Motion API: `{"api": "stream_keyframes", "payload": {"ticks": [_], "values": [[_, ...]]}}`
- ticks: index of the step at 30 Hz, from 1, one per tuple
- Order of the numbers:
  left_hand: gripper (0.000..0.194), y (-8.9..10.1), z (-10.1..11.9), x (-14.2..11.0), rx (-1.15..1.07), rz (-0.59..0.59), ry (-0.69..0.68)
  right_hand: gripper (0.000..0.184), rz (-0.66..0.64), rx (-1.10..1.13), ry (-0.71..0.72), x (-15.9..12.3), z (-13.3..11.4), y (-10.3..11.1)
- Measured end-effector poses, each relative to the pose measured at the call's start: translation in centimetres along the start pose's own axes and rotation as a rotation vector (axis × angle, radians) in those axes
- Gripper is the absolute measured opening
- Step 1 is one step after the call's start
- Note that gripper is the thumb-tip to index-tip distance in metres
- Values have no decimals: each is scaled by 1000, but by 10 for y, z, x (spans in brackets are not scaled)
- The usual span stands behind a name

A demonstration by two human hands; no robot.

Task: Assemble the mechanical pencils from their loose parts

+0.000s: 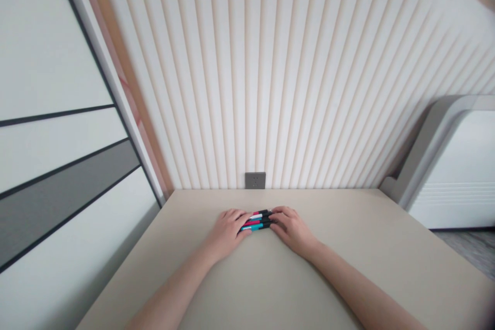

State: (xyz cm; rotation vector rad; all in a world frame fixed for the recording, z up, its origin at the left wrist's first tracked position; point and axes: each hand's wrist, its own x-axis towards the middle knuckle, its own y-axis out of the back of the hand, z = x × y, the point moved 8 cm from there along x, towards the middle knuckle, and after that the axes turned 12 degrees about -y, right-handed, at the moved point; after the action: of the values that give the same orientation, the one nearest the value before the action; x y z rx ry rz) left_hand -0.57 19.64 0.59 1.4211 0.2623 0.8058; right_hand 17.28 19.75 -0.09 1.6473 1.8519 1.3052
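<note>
Several pens (257,223) lie side by side on the beige tabletop (263,278), in red, white, teal and black, pointing left to right. My left hand (228,232) is closed around their left ends, fingers over the far side and thumb along the near side. Around the black right ends, my right hand (293,229) is closed in the same way. The fingers hide both ends of the bundle, so the exact shape of the tips cannot be made out.
Behind the table stands a ribbed white wall panel (253,72) with a dark socket (255,180) just above the table's back edge. A white and grey cabinet (58,154) rises on the left. To the right is a pale padded headboard-like piece (456,165).
</note>
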Motion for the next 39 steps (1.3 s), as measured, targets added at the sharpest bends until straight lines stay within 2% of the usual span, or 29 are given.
{"api": "stream_keyframes", "payload": {"ticks": [5, 14, 20, 22, 27, 31, 36, 39], "values": [[37, -1, -4, 2, 27, 28, 14, 17, 4, 28, 29, -2, -2, -1], [42, 3, 2, -5, 43, 96, -16, 17, 89, -27, 115, -5, -9, 5], [51, 14, 11, -4, 102, 148, -56, 16, 74, -18, 166, -5, -16, 6], [44, 17, 19, -3, 138, 145, -100, 16, 65, -13, 163, -9, -19, 7], [12, 13, 36, -1, 219, 124, -196, 16, 8, -8, 139, -31, -25, 12], [8, 16, 45, 0, 228, 164, -259, 16, 5, -11, 96, -40, -25, 16], [26, 18, 39, 0, 180, 129, -193, 14, 73, 2, 47, -37, -18, 20], [18, 14, 27, -1, 132, 104, -112, 14, 140, 26, 15, -37, -14, 26]]}}
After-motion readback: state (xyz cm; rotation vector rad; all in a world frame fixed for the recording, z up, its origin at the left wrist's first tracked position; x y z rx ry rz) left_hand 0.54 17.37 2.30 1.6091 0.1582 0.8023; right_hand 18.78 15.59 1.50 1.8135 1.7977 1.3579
